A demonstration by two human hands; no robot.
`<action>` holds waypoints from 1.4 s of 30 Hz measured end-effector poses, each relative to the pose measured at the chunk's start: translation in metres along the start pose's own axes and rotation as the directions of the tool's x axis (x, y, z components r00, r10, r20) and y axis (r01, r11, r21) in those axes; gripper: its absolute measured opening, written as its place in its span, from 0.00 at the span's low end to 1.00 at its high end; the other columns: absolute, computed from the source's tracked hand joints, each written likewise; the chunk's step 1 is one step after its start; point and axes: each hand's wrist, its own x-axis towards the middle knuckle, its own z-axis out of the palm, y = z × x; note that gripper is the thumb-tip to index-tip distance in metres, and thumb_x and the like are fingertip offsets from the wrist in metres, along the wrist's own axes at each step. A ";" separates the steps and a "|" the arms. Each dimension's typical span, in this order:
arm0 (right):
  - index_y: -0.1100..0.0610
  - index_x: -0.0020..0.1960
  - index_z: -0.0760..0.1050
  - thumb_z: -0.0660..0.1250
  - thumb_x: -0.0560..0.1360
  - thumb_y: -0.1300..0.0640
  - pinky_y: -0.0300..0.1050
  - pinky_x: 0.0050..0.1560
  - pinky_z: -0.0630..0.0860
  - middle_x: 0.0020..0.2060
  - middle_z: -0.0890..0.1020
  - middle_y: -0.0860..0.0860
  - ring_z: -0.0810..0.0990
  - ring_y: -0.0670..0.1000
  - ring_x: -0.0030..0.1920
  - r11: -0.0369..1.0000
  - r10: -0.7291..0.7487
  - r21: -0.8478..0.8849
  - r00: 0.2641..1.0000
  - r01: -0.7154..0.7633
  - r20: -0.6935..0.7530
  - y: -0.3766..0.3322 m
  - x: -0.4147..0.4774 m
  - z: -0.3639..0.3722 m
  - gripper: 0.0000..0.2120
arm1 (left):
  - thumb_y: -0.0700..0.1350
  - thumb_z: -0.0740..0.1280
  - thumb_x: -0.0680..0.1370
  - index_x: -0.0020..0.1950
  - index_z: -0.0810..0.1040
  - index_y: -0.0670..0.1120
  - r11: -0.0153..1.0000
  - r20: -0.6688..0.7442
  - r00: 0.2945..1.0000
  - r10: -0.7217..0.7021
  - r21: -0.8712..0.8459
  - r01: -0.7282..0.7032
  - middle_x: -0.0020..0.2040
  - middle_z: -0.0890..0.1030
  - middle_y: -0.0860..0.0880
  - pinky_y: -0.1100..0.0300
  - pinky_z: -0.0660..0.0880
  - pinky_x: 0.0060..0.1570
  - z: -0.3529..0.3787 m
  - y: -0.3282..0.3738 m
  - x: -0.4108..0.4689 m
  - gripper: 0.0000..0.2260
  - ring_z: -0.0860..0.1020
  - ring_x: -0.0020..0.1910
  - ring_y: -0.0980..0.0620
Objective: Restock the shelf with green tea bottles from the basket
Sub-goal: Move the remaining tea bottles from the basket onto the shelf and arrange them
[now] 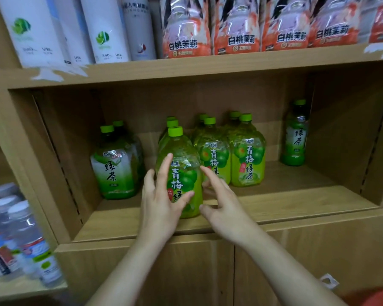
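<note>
Down at the near edge of my view, closed cupboard doors sit under the middle shelf, with water bottles in the next bay at lower left. Over that shelf's front lip my left hand has its fingers straight and spread, lying against the left side and front of a green tea bottle. My right hand is just beside the bottle's right side, fingers likewise spread and pinching nothing, and I cannot tell whether it touches. That bottle stands upright near the shelf's front edge, green cap on, heading a row of like bottles. Just right of it, set further back, stand two more rows of the same yellow-green bottles. To the left, darker green tea bottles stand one behind the other, and a slimmer bottle stands alone at the far right, toward the back. Above, the upper shelf carries white cartons and orange-pink packs.
</note>
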 end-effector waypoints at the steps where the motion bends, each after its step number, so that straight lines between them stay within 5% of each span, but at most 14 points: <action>1: 0.43 0.75 0.55 0.65 0.73 0.67 0.47 0.68 0.69 0.68 0.66 0.48 0.68 0.46 0.68 1.000 0.002 0.017 1.000 -0.002 0.002 0.001 0.000 0.001 0.38 | 0.50 0.77 0.66 0.73 0.50 0.68 0.998 0.022 1.000 0.012 0.055 -0.013 0.68 0.67 0.41 0.48 0.70 0.63 -0.001 -0.001 0.001 0.46 0.70 0.66 0.43; 7: 0.29 0.71 0.50 0.63 0.73 0.62 0.59 0.63 0.72 0.63 0.76 0.59 0.76 0.61 0.61 0.999 0.006 -0.054 0.999 -0.003 0.045 0.006 -0.003 0.014 0.40 | 0.51 0.76 0.67 0.73 0.42 0.65 0.963 0.068 0.996 -0.062 0.265 0.042 0.69 0.65 0.41 0.45 0.76 0.51 -0.005 -0.002 0.007 0.49 0.74 0.61 0.37; 11: 0.38 0.75 0.52 0.63 0.74 0.63 0.49 0.69 0.67 0.69 0.72 0.48 0.71 0.50 0.69 0.998 0.016 -0.066 1.000 -0.014 0.027 0.005 -0.008 0.015 0.37 | 0.50 0.74 0.70 0.73 0.39 0.65 0.955 0.079 0.991 -0.103 0.285 0.077 0.70 0.62 0.41 0.45 0.75 0.51 -0.001 0.000 0.007 0.48 0.72 0.63 0.38; 14: 0.40 0.71 0.64 0.64 0.75 0.64 0.48 0.65 0.72 0.60 0.79 0.44 0.77 0.43 0.61 1.000 0.010 -0.003 0.992 -0.010 -0.122 -0.001 -0.021 -0.003 0.30 | 0.51 0.73 0.71 0.74 0.38 0.60 0.921 0.098 0.992 -0.084 0.387 0.040 0.70 0.62 0.39 0.46 0.71 0.58 -0.002 0.005 0.006 0.48 0.65 0.68 0.39; 17: 0.39 0.59 0.73 0.64 0.76 0.65 0.41 0.52 0.78 0.45 0.85 0.45 0.83 0.43 0.46 0.999 0.027 0.048 0.973 -0.016 -0.228 -0.012 -0.048 -0.036 0.22 | 0.46 0.74 0.70 0.77 0.45 0.55 0.873 0.078 0.997 -0.024 0.487 -0.017 0.73 0.59 0.38 0.46 0.65 0.66 -0.009 0.014 0.004 0.45 0.58 0.72 0.39; 20: 0.46 0.54 0.77 0.64 0.76 0.67 0.41 0.47 0.80 0.38 0.86 0.49 0.84 0.44 0.40 0.998 0.040 0.052 0.955 -0.026 -0.295 -0.020 -0.080 -0.068 0.17 | 0.36 0.70 0.71 0.75 0.58 0.54 0.910 0.043 0.985 0.166 0.377 -0.169 0.73 0.62 0.41 0.44 0.65 0.68 -0.009 0.037 -0.003 0.37 0.61 0.72 0.40; 25: 0.48 0.48 0.81 0.67 0.74 0.65 0.40 0.46 0.79 0.37 0.86 0.49 0.84 0.46 0.39 0.993 0.068 -0.068 0.944 -0.095 -0.323 -0.031 -0.142 -0.120 0.13 | 0.36 0.67 0.74 0.61 0.79 0.50 0.872 0.171 0.856 0.488 -0.080 -0.482 0.63 0.78 0.48 0.56 0.73 0.60 0.014 0.102 -0.040 0.17 0.75 0.60 0.49; 30: 0.46 0.45 0.83 0.70 0.72 0.59 0.38 0.43 0.79 0.36 0.86 0.46 0.84 0.44 0.38 0.944 0.158 -0.208 0.903 -0.257 -0.399 -0.040 -0.235 -0.181 0.08 | 0.35 0.67 0.72 0.54 0.82 0.49 0.787 0.322 0.729 0.604 -0.382 -0.484 0.48 0.84 0.52 0.61 0.75 0.49 0.042 0.155 -0.097 0.14 0.80 0.47 0.54; 33: 0.44 0.46 0.83 0.68 0.71 0.45 0.42 0.44 0.78 0.38 0.86 0.45 0.84 0.45 0.41 0.891 0.243 -0.229 0.836 -0.393 -0.492 -0.030 -0.301 -0.211 0.08 | 0.43 0.63 0.75 0.52 0.81 0.51 0.720 0.456 0.560 0.691 -0.497 -0.484 0.45 0.84 0.52 0.61 0.75 0.46 0.061 0.185 -0.142 0.10 0.81 0.44 0.53; 36: 0.44 0.45 0.81 0.71 0.72 0.55 0.41 0.45 0.78 0.38 0.85 0.43 0.83 0.44 0.40 0.801 0.364 -0.226 0.751 -0.555 -0.551 -0.013 -0.365 -0.225 0.06 | 0.46 0.61 0.75 0.52 0.80 0.53 0.703 0.546 0.443 0.711 -0.540 -0.463 0.45 0.84 0.54 0.55 0.75 0.49 0.086 0.210 -0.184 0.10 0.82 0.44 0.53; 39: 0.44 0.44 0.81 0.72 0.72 0.59 0.45 0.50 0.79 0.38 0.85 0.43 0.83 0.42 0.42 0.709 0.457 -0.193 0.650 -0.679 -0.608 0.010 -0.415 -0.221 0.09 | 0.41 0.66 0.73 0.49 0.83 0.52 0.690 0.582 0.377 0.721 -0.553 -0.466 0.45 0.85 0.54 0.66 0.71 0.54 0.113 0.227 -0.212 0.10 0.82 0.44 0.53; 42: 0.44 0.44 0.80 0.71 0.73 0.60 0.55 0.47 0.81 0.39 0.86 0.49 0.85 0.51 0.39 0.638 0.558 -0.096 0.545 -0.764 -0.626 0.037 -0.449 -0.210 0.09 | 0.43 0.65 0.75 0.51 0.83 0.51 0.726 0.659 0.314 0.683 -0.567 -0.389 0.49 0.84 0.53 0.56 0.77 0.52 0.136 0.239 -0.231 0.10 0.82 0.49 0.52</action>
